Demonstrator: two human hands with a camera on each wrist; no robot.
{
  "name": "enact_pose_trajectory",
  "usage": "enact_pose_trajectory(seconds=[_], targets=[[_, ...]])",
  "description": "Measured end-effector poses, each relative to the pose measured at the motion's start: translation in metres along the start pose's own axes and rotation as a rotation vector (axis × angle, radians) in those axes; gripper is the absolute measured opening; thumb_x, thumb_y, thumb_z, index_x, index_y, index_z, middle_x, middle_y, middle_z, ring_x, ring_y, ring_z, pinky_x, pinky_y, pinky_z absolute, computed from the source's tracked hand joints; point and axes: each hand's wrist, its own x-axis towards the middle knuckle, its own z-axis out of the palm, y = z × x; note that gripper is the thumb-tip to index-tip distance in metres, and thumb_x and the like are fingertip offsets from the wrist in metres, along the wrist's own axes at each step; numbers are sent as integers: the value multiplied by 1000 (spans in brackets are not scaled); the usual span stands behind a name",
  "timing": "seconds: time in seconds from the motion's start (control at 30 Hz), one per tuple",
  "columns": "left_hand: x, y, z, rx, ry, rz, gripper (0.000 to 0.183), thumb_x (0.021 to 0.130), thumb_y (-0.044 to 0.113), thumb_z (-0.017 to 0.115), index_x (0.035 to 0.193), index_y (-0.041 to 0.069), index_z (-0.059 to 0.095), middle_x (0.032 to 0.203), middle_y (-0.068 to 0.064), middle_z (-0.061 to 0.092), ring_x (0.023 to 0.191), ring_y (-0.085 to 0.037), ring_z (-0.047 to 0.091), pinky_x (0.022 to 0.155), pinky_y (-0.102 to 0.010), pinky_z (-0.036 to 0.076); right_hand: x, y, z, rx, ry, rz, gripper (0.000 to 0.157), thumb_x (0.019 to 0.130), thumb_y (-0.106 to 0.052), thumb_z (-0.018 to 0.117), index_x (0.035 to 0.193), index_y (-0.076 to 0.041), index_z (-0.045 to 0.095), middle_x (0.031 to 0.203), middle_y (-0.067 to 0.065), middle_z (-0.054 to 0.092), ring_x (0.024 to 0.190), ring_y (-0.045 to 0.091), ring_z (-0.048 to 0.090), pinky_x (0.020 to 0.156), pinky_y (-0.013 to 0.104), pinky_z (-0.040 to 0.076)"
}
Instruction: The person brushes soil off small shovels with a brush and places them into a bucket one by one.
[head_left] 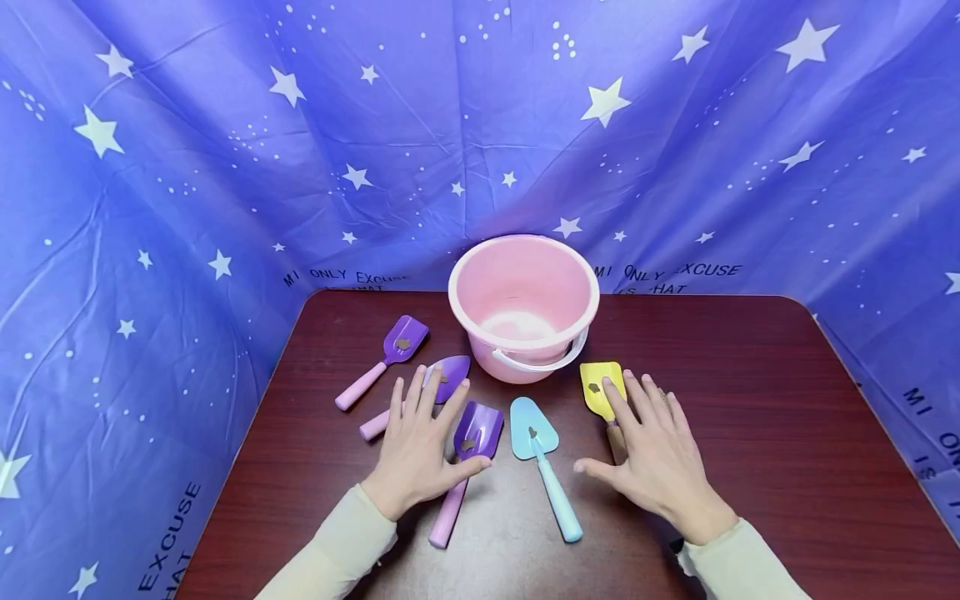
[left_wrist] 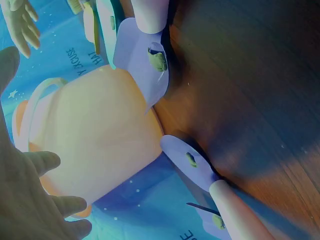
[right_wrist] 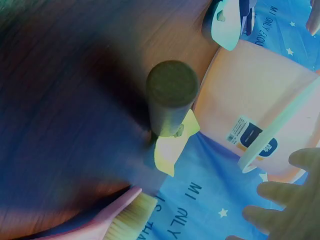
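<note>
My left hand (head_left: pixel 417 450) is spread over two purple toy shovels with pink handles: a pointed one (head_left: pixel 452 377) partly behind the fingers and a square-ended one (head_left: pixel 480 425) under the thumb. In the left wrist view, fingers (left_wrist: pixel 70 205) extend above the table and hold nothing. A third purple shovel (head_left: pixel 405 337) lies farther left. My right hand (head_left: pixel 660 446), fingers apart, is over a yellow shovel (head_left: pixel 600 385) with a brown handle (right_wrist: pixel 171 95). Between the hands lies a light blue trowel (head_left: pixel 546 467). A pink-handled brush (right_wrist: pixel 132 215) shows in the right wrist view, hidden from the head view.
A pink bucket (head_left: pixel 465 312) stands upright at the back middle, its white handle (head_left: pixel 543 365) hanging down in front. The dark red wooden table (head_left: pixel 787 400) meets a blue star-printed cloth (head_left: pixel 420 108) behind and at both sides.
</note>
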Motion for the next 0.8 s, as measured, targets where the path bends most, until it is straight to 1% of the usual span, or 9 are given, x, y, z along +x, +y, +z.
enact_pose_trajectory(seconds=[0.13, 0.27, 0.4, 0.53, 0.63, 0.8], targets=[[-1, -3, -1, -1, 22, 14, 96, 71, 78, 54, 145, 17, 42, 147, -23, 33, 138, -45, 22, 107, -61, 14, -2, 4, -1, 18, 7, 24, 111, 62, -80, 63, 149, -18, 32, 148, 19, 34, 135, 40, 30, 105, 57, 22], [-4, -7, -4, -2, 11, 6, 94, 73, 76, 55, 145, 17, 41, 148, -23, 32, 139, -44, 23, 108, -60, 15, -4, 9, -3, 30, 15, 41, 107, 65, -74, 66, 148, -16, 34, 147, 19, 36, 132, 40, 35, 101, 56, 27], [-6, -12, -6, -7, 4, -5, 89, 76, 72, 55, 145, 16, 42, 149, -23, 31, 140, -42, 21, 108, -59, 15, -7, 14, -5, 24, 24, 52, 103, 67, -70, 67, 147, -13, 36, 144, 21, 39, 129, 41, 38, 99, 56, 30], [-9, -19, -8, -18, 37, 6, 86, 77, 68, 57, 142, 12, 45, 145, -25, 36, 138, -43, 25, 107, -60, 18, -10, 20, -8, 21, 28, 63, 99, 70, -67, 68, 147, -13, 36, 142, 21, 41, 128, 41, 39, 98, 55, 31], [-10, -23, -9, -28, 75, 17, 83, 78, 64, 59, 139, 10, 48, 142, -25, 40, 135, -43, 30, 106, -59, 21, -13, 24, -9, 7, 31, 58, 96, 71, -64, 68, 147, -13, 37, 140, 22, 43, 127, 41, 40, 97, 55, 32], [-12, -30, -12, -35, 127, 22, 73, 79, 53, 63, 135, 8, 52, 140, -27, 42, 133, -43, 34, 106, -57, 24, -18, 31, -9, -11, 41, 48, 90, 73, -60, 69, 143, -10, 42, 138, 22, 44, 126, 40, 40, 96, 55, 33]])
